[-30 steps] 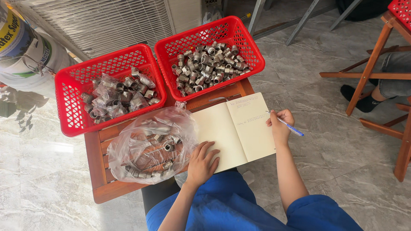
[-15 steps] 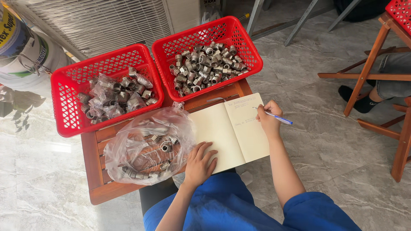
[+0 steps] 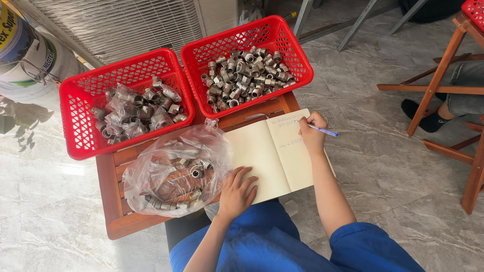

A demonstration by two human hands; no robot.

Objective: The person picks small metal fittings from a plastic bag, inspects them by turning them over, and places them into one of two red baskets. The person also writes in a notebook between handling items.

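An open notebook [image 3: 275, 156] lies on a small wooden table [image 3: 113, 184]. My right hand [image 3: 312, 133] holds a blue pen [image 3: 322, 131] with its tip on the right-hand page, near the top. My left hand [image 3: 237, 194] rests flat on the notebook's lower left corner, fingers spread. Just left of it sits a clear plastic bag [image 3: 174, 171] with several metal fittings inside.
Two red plastic baskets stand at the table's far side: the left basket [image 3: 80, 108] holds bagged metal fittings, the right basket [image 3: 292, 50] loose ones. A white bucket [image 3: 30, 55] stands far left. A wooden stool frame [image 3: 438, 88] and another person's leg [image 3: 454, 103] are at right.
My right hand with the pen has slid left and up the right-hand page. The left hand stays on the notebook.
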